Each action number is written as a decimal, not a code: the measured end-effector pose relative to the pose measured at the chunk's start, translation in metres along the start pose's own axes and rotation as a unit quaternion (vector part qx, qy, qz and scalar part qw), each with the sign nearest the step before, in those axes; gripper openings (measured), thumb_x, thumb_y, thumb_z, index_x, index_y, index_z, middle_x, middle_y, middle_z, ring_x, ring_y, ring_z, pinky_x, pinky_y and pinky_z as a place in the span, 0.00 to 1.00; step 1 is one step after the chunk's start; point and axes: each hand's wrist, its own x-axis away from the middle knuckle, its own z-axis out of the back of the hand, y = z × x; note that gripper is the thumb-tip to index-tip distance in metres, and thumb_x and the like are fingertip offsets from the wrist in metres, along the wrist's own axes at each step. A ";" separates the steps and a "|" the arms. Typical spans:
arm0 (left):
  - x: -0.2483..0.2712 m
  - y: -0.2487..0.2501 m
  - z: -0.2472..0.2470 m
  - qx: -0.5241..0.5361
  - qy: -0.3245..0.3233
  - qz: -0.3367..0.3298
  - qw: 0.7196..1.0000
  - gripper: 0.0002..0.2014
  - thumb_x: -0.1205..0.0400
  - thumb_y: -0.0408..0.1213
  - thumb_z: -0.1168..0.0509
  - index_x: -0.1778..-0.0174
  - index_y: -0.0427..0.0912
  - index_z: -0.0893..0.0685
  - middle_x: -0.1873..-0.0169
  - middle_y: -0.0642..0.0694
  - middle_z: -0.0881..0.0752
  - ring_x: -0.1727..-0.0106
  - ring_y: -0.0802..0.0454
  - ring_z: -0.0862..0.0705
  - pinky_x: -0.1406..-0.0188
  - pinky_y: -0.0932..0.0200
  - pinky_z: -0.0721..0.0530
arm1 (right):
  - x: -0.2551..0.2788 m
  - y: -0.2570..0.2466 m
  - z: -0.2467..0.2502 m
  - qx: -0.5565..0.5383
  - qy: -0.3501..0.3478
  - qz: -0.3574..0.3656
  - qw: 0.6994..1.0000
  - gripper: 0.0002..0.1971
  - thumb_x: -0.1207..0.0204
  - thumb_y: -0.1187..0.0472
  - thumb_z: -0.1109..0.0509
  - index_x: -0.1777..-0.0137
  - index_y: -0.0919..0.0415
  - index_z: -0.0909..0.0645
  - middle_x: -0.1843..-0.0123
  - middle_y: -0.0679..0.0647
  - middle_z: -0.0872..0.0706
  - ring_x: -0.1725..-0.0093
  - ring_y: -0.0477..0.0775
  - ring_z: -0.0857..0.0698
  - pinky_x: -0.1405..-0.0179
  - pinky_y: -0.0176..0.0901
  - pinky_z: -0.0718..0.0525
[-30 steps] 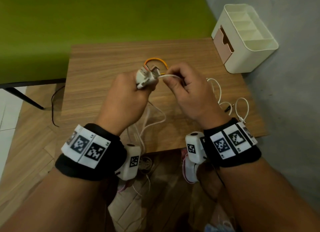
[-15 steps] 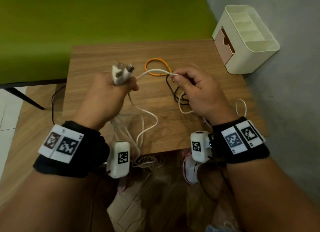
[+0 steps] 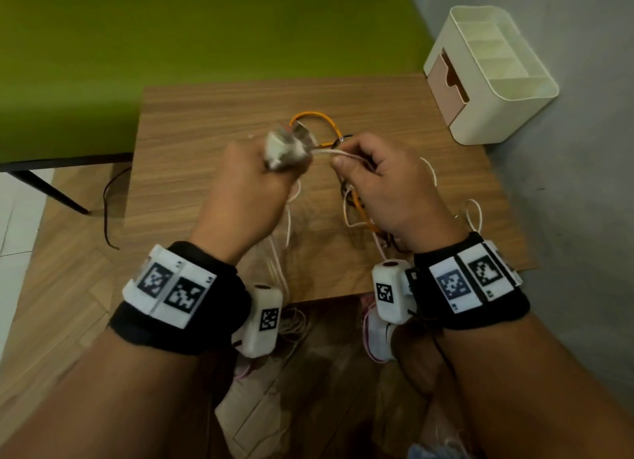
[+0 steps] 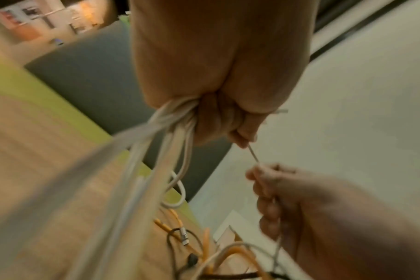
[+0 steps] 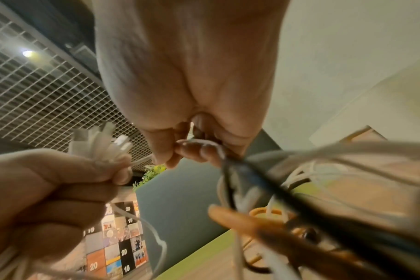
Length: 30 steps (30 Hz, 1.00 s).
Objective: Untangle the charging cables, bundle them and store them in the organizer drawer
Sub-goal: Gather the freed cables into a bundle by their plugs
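My left hand (image 3: 250,187) grips a bunch of white cables (image 4: 170,121) in its fist above the wooden table (image 3: 212,115). Their white plug ends (image 3: 286,146) stick up out of the fist, and the loops hang below the table's front edge. My right hand (image 3: 387,184) pinches one thin white cable (image 3: 329,154) stretched from the left fist. An orange cable (image 3: 314,115) and a black cable (image 4: 173,244) lie tangled under and behind the right hand. The cream organizer (image 3: 514,91) stands at the back right, with its pink drawer (image 3: 446,88) facing the table.
A grey wall (image 3: 583,218) runs close along the table's right edge. A green panel (image 3: 206,30) stands behind the table. A thin dark cord (image 3: 106,211) hangs off the table's left side, beside a black table leg (image 3: 44,187). Wood floor lies below.
The left hand has swung back to the right with the plug bunch, close to the right hand. The stretch of white cable between the two hands is much shorter.
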 end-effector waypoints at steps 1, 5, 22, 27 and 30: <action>-0.002 0.000 0.005 0.073 0.033 0.026 0.996 0.12 0.21 0.34 0.31 0.70 0.50 0.18 0.83 0.56 0.26 0.80 0.62 0.29 0.77 0.62 0.32 | 0.000 0.000 0.002 -0.017 -0.001 -0.026 1.000 0.07 0.19 0.57 0.29 0.51 0.60 0.14 0.58 0.54 0.13 0.59 0.48 0.18 0.59 0.42 0.21; -0.005 -0.004 0.017 0.228 0.074 0.113 0.964 0.11 0.18 0.34 0.33 0.68 0.44 0.17 0.83 0.55 0.35 0.82 0.56 0.40 0.79 0.60 0.43 | 0.002 0.001 0.004 -0.092 -0.012 -0.092 0.991 0.07 0.18 0.55 0.31 0.57 0.54 0.18 0.67 0.52 0.17 0.63 0.55 0.17 0.57 0.56 0.15; 0.000 -0.007 -0.007 -0.101 -0.064 -0.007 0.993 0.13 0.18 0.37 0.32 0.70 0.47 0.19 0.77 0.56 0.21 0.74 0.65 0.23 0.78 0.69 0.34 | 0.001 0.007 -0.016 0.031 0.030 0.141 0.989 0.09 0.21 0.63 0.30 0.49 0.68 0.11 0.58 0.48 0.25 0.61 0.40 0.27 0.61 0.24 0.33; 0.000 0.003 0.003 0.065 0.033 -0.048 0.996 0.11 0.18 0.37 0.33 0.68 0.49 0.16 0.80 0.62 0.20 0.76 0.65 0.23 0.72 0.62 0.29 | 0.000 0.006 -0.014 0.037 0.060 0.096 0.993 0.09 0.19 0.60 0.30 0.53 0.68 0.14 0.59 0.48 0.22 0.61 0.44 0.25 0.63 0.33 0.29; -0.003 -0.001 0.011 0.153 0.053 0.006 0.987 0.12 0.19 0.47 0.34 0.70 0.52 0.17 0.84 0.58 0.28 0.80 0.62 0.32 0.73 0.56 0.36 | -0.001 0.011 -0.009 0.033 0.048 0.001 0.998 0.11 0.18 0.57 0.31 0.52 0.66 0.15 0.58 0.55 0.15 0.58 0.49 0.20 0.60 0.42 0.26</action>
